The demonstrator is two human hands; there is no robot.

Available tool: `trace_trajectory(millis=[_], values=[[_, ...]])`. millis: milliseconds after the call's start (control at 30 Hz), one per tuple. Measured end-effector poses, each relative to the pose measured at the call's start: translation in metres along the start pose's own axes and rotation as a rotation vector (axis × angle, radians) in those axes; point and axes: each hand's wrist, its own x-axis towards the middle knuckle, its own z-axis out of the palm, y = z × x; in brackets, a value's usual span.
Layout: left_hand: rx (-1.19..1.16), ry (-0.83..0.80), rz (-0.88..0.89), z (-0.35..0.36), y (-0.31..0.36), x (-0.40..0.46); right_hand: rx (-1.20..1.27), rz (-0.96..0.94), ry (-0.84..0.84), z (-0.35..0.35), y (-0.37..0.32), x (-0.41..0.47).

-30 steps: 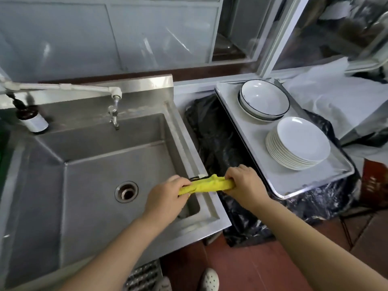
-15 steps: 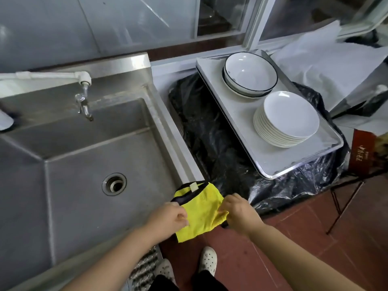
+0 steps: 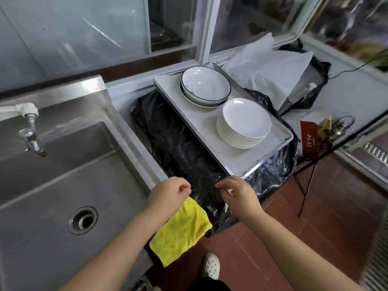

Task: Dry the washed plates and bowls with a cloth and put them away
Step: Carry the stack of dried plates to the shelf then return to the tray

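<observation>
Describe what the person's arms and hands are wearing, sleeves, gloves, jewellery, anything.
Nothing shows on them. The left hand and right hand are bare, with no gloves, rings or watch visible. Both forearms are uncovered as far as the frame shows them; no sleeve edge comes into view.

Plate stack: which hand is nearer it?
Right. The right hand sits just below the tray corner under the plate stack; the left hand is farther left, holding the cloth.

Both forearms reach forward from the bottom edge, bare to the wrist. Left hand (image 3: 169,193) is knuckles up, fingers (image 3: 184,187) curled in, pinching the cloth (image 3: 180,229) that hangs below it. Right hand (image 3: 236,191) is level with it, just apart, fingers loosely bent with the tips drawn together, holding nothing.
</observation>
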Motion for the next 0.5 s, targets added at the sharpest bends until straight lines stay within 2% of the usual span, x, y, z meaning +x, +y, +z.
trace_trajectory(millis=[267,500], values=[[0.009,0.050,0.039,0.017,0.067,0.076,0.219,0.217,0.223,-0.079,0.065,0.061],[-0.062,0.128,-0.153,0.060,0.122,0.187,0.310,0.253,0.296,-0.124,0.152,0.173]])
